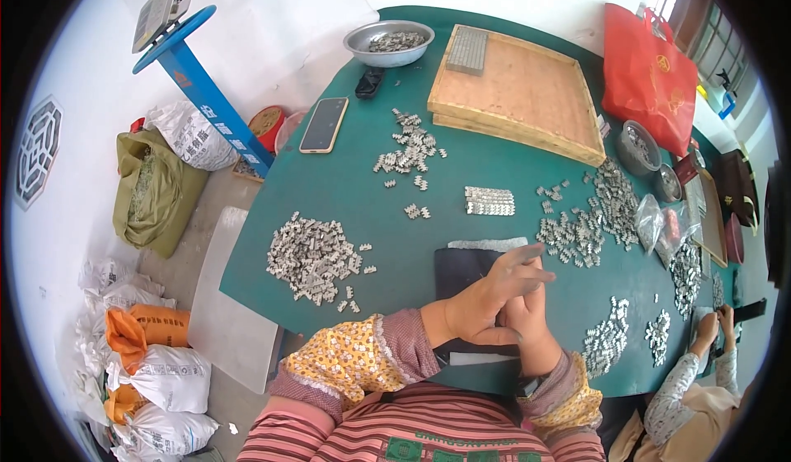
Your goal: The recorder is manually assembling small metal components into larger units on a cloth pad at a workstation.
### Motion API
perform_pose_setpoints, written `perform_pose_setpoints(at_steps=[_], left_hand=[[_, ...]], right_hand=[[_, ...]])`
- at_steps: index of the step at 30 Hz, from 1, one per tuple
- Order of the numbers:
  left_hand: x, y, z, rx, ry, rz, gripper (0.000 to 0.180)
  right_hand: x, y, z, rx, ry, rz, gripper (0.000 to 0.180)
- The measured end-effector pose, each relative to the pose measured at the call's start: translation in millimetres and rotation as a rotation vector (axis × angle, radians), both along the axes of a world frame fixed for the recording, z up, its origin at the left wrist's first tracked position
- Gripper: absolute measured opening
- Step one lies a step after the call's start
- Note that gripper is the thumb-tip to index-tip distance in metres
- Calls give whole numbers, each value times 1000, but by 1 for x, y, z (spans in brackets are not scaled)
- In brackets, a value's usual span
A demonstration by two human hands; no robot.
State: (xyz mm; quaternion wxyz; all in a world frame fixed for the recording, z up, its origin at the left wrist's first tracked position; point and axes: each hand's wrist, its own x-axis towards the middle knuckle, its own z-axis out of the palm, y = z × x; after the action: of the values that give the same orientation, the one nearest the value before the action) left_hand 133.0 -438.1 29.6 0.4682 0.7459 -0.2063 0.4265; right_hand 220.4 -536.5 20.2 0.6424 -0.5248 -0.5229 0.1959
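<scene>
Small silvery metal pieces (313, 256) lie heaped on the green table (346, 190), left of the hands; judged light, hard, stiff, best pinched by the ends. Left hand (486, 293) is laid over right hand (527, 318), fingers curled, above a dark cloth (461, 268); anything held cannot be told. A neat block of pieces (489, 201) sits just beyond. The table edge is near; open room remains toward the phone (324, 124).

dark phone screen (323, 124) table-left; red bag (648, 75) far-right; white sacks (165, 379) floor-left

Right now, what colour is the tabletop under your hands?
Dark green tabletop, clearest in the head view.
</scene>
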Motion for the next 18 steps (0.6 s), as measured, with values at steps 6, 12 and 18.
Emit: perform_pose_setpoints(at_steps=[6,12,18], left_hand=[[0,0,-1,-10,5,2,73],[-1,-1,-3,-19,12,6,73],[-1,2,0,34,32,8,73]], right_hand=[[-1,0,-4,-38,115,3,23],[1,3,0,-3,-114,-16,19],[4,0,-5,-37,-46,-5,21]])
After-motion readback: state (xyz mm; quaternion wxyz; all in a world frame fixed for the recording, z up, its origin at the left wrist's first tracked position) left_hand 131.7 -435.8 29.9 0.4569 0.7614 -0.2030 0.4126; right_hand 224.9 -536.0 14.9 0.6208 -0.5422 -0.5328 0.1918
